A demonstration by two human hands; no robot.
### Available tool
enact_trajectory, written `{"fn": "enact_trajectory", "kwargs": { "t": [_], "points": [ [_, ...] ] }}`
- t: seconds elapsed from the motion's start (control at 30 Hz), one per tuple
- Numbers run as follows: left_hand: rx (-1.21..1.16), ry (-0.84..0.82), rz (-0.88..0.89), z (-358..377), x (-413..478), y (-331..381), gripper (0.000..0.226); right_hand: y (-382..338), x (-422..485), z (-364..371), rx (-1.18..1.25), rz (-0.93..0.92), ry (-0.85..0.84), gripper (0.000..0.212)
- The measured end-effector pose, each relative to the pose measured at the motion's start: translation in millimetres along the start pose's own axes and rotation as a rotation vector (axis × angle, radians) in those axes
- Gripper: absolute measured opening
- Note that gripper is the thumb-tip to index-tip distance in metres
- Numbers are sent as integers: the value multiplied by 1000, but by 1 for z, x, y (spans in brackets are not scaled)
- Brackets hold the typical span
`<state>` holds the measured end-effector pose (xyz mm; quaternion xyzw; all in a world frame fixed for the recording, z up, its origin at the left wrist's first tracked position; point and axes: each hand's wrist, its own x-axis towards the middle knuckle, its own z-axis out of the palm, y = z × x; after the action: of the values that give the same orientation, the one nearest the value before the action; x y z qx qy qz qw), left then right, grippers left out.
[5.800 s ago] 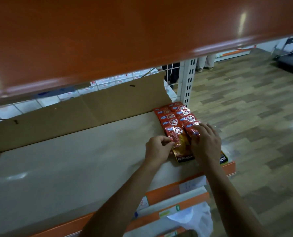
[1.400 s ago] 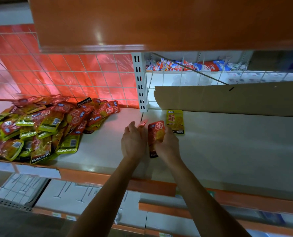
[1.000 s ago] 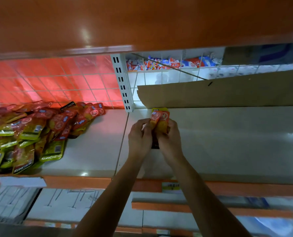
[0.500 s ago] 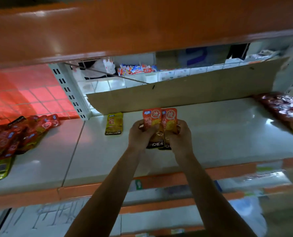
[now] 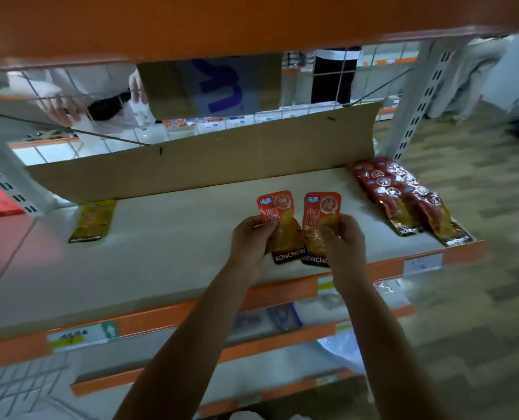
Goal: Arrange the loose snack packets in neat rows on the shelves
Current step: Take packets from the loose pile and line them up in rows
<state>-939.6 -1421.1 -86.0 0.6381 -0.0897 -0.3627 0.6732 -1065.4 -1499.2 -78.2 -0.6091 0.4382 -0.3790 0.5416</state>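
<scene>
Left grip [image 5: 252, 241] is pinched on one red packet [image 5: 277, 209]. Right grip [image 5: 344, 242] is pinched on a second packet [image 5: 322, 212]. I'm holding both upright, side by side, bottom corners touching, over the middle of the shelf [image 5: 176, 244]. Can't tell if they're clear of it.

Risks:
- It's a fingertip hold on slick foil, so one could slip and drop off the near edge.
- Sliding them in beside the rows [image 5: 403, 198] at the right end could knock those askew.

One yellow packet [image 5: 93, 221] lies left, well apart. Cardboard [image 5: 206, 165] stands along the far side and limits depth. Nothing seems to block the way right.
</scene>
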Motion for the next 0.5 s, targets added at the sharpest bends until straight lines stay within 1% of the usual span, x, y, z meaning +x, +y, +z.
{"fn": "enact_trajectory", "kwargs": {
  "t": [0.07, 0.23, 0.5],
  "points": [
    [11, -16, -15, 15, 3, -2, 17, 2, 9, -15, 8, 14, 25, 18],
    [39, -47, -38, 44, 24, 4, 8, 5, 28, -35, 39, 49, 55, 16],
    [115, -158, -95, 100, 50, 4, 3, 12, 76, -72, -130, -34, 279, 7]
  ]
}}
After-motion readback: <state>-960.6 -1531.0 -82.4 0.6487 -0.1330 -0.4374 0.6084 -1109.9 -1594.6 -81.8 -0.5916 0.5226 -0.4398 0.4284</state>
